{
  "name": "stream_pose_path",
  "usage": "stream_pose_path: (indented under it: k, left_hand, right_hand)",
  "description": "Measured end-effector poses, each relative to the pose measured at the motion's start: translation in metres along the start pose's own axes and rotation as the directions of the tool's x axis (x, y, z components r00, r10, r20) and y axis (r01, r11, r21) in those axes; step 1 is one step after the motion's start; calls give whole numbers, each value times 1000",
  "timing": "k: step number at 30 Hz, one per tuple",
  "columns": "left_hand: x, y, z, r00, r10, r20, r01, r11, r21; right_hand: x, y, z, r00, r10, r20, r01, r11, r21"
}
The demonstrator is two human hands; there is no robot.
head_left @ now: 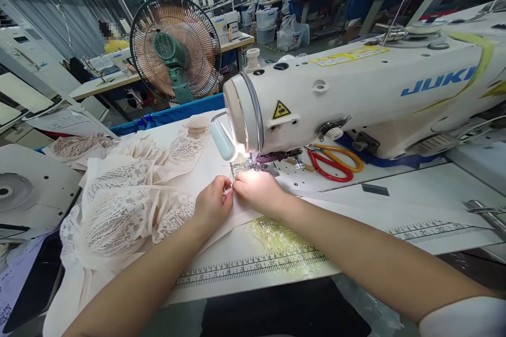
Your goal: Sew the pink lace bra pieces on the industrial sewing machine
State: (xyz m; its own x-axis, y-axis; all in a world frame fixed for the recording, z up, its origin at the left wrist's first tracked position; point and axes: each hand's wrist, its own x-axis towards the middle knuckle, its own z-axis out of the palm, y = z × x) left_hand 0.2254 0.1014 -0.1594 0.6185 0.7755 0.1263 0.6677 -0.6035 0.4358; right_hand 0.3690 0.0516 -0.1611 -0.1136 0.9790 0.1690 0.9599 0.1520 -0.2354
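Observation:
Just in front of the needle area of a white sewing machine (300, 100), my two hands meet under its bright lamp (222, 137). My left hand (215, 200) is closed in a pinch on a pale fabric strip (241, 216). My right hand (256, 189) is closed on the same strip, its fingertips touching the left ones; glare washes out part of it. To the left of my hands lies a pile of cream lace bras (118, 216), and the strip's link to them cannot be made out.
Red-handled scissors (330, 166) and orange-handled scissors (348, 158) lie under the machine arm. A printed ruler (221, 273) runs along the table's front edge. A large fan (176, 45) stands behind the table. Other people sit at machines farther back.

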Motion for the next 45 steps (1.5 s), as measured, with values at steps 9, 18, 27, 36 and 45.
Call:
stream_pose_path:
  k: [9, 18, 27, 36, 45]
  left_hand:
    - [-1, 1, -1, 1000, 7, -6, -7, 1000, -10]
    - [-1, -1, 0, 1000, -7, -5, 7, 1000, 4]
    - [0, -1, -1, 999, 6, 36, -5, 999, -39]
    - [5, -2, -36, 994, 85, 70, -91, 992, 84]
    - [-5, 1, -77, 988, 113, 106, -113, 994, -5]
  right_hand:
    - [3, 1, 4, 994, 68, -91, -52, 986, 161]
    - [-2, 14, -13, 984, 155, -87, -55, 730, 682]
    - [-11, 0, -29, 996, 62, 58, -61, 48, 997]
    - [-14, -4, -25, 999, 32, 16, -14, -53, 998]
    - [-14, -4, -18, 991, 78, -106, 77, 310, 948]
